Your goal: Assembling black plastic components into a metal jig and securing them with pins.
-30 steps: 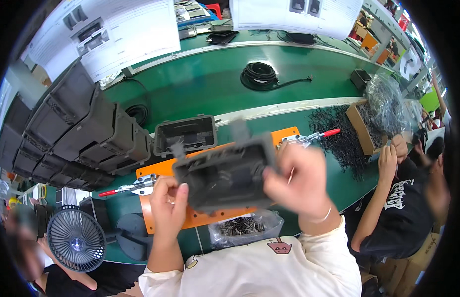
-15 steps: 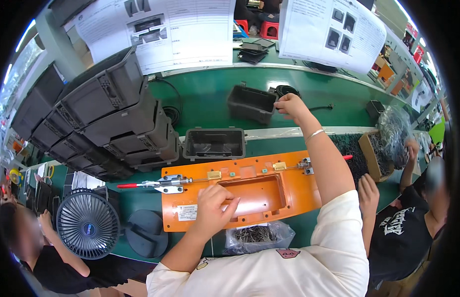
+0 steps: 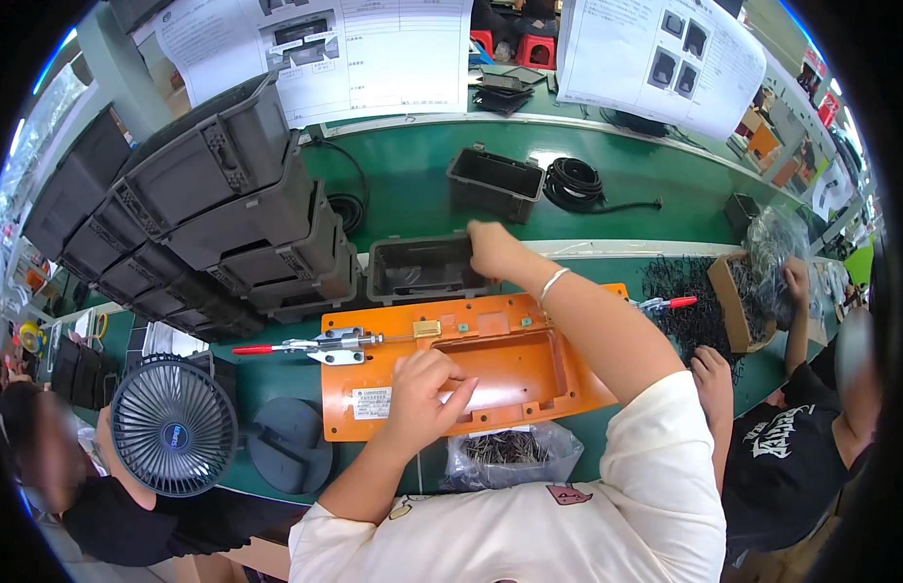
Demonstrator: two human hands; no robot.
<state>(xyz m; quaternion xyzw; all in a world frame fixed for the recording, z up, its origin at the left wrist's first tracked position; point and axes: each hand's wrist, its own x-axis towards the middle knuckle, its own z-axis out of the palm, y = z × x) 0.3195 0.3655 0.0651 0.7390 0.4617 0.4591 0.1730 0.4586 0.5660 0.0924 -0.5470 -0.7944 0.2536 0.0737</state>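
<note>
My right hand is at the right end of the nearer black plastic box, its fingers closed on the rim. The box lies just beyond the orange fixture, its hollow facing up. Over the fixture's left part hovers or rests my left hand, fingers loosely curled and thumb held apart, with nothing visible in it. A rectangular recess in the fixture lies beside that hand. On its left end sits a toggle clamp with a red handle; my right forearm partly covers the opposite clamp.
Stacked black boxes rise at the left. Another open box and a coiled black cable lie farther back. Nearby are a fan, a bag of small metal parts and a carton. Co-workers sit on both sides.
My right hand has moved left and nearer, from beside the far box to the nearer box's right end. The coiled cable is now uncovered. My left hand has barely moved.
</note>
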